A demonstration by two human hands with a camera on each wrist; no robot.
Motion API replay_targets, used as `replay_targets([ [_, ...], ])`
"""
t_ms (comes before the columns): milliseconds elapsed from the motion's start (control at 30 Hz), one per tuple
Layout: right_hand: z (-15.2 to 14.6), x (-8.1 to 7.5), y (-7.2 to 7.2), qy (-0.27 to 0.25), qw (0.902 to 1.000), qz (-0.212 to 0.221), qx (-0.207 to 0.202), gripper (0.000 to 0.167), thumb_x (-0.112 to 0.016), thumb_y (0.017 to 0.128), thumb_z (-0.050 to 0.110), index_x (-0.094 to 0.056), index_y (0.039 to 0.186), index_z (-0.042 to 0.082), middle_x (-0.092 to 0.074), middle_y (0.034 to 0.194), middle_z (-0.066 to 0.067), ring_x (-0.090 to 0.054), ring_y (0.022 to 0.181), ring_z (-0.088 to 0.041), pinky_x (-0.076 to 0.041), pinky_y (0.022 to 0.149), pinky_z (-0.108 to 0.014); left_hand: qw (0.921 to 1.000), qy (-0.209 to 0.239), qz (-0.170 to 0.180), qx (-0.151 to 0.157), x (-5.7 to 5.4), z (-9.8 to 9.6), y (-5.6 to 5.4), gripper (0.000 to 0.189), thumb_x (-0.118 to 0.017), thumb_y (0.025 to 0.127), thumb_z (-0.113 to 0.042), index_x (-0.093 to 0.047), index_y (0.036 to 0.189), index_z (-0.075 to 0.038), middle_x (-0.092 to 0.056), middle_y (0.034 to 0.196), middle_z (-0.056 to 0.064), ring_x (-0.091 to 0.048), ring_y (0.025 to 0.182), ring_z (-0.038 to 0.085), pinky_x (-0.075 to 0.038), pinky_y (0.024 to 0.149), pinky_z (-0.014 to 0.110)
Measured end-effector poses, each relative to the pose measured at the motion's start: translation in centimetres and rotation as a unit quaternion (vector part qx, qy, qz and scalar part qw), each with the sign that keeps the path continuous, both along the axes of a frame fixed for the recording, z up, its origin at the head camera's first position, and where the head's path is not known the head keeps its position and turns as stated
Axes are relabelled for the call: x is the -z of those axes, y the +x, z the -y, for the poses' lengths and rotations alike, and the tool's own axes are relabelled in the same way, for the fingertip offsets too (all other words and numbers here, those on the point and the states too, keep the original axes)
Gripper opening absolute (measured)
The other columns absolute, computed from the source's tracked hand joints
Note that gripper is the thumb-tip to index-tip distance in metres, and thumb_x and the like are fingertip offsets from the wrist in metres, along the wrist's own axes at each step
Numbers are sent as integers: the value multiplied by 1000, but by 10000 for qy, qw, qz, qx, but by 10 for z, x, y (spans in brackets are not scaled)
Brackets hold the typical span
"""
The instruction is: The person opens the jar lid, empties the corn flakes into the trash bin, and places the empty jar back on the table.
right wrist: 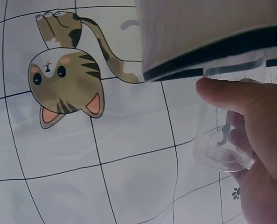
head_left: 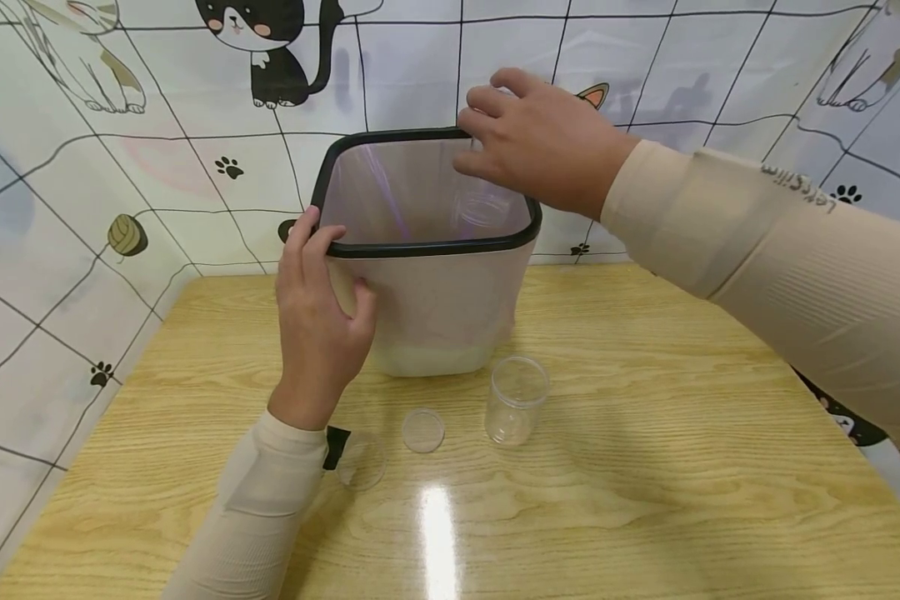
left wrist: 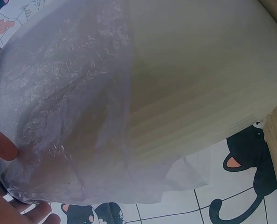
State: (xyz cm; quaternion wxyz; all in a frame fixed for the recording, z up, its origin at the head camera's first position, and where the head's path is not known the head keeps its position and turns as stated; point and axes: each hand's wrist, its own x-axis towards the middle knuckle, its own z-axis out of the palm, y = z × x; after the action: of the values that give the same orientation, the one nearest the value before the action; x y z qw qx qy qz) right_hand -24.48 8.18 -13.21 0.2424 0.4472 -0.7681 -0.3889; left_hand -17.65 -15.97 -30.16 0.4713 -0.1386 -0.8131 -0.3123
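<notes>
A pale trash bin [head_left: 435, 350] with a black rim stands on the table, lined with a thin translucent plastic bag [left wrist: 78, 93]. My left hand [head_left: 318, 325] holds its front left corner, fingers over the rim and thumb against the front. Above the right side of the rim, my right hand [head_left: 540, 146] grips a clear plastic jar [right wrist: 222, 151]; the jar's lower end reaches inside the bin. Another clear jar [head_left: 516, 402] stands upright on the table in front of the bin. To its left lie two clear round discs, one at the middle [head_left: 423, 430] and one [head_left: 362, 463] beside the left wrist.
The wood-grain table [head_left: 645, 467] reaches back to a white wall sheet [head_left: 217, 75] printed with cats and grid lines. The bin stands close to that sheet. A small black piece [head_left: 335, 447] shows at the left wrist.
</notes>
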Motion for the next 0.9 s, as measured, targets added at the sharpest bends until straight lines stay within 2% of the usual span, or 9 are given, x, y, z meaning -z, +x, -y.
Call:
replay_targets([
  [200,-2,3,0,71,9999,97,117,52,-76,77,-12,-55,120,7,-57,119,-24,-47,118,-39,-35,112,-51,10000,-3,-1,15,0,0,-1,48,-54,86,-6,-48,134,-3,-41,154,13,-38,145,28,-29,117,51],
  [433,-2,-3,3,-257,9994,218,2,56,-76,77,-12,-51,123,6,-55,123,-26,-46,121,-41,-34,113,-54,10000,-79,26,-25,-1,0,-1,47,-53,87,-8,-48,134,-3,-41,154,14,-38,145,28,-30,116,52],
  [667,-9,-2,4,-346,9988,333,49,49,-74,79,-12,-54,119,6,-56,121,-26,-46,119,-40,-36,109,-54,10000,-83,1,-18,0,0,-1,47,-53,87,-7,-48,134,-2,-40,154,15,-38,145,28,-31,116,51],
  [900,-11,-1,4,-432,9985,339,65,49,-74,79,-11,-53,120,6,-56,123,-27,-46,121,-41,-35,110,-55,10000,-77,31,-23,0,0,0,47,-52,88,-8,-48,134,-1,-41,154,15,-38,145,27,-30,116,50],
])
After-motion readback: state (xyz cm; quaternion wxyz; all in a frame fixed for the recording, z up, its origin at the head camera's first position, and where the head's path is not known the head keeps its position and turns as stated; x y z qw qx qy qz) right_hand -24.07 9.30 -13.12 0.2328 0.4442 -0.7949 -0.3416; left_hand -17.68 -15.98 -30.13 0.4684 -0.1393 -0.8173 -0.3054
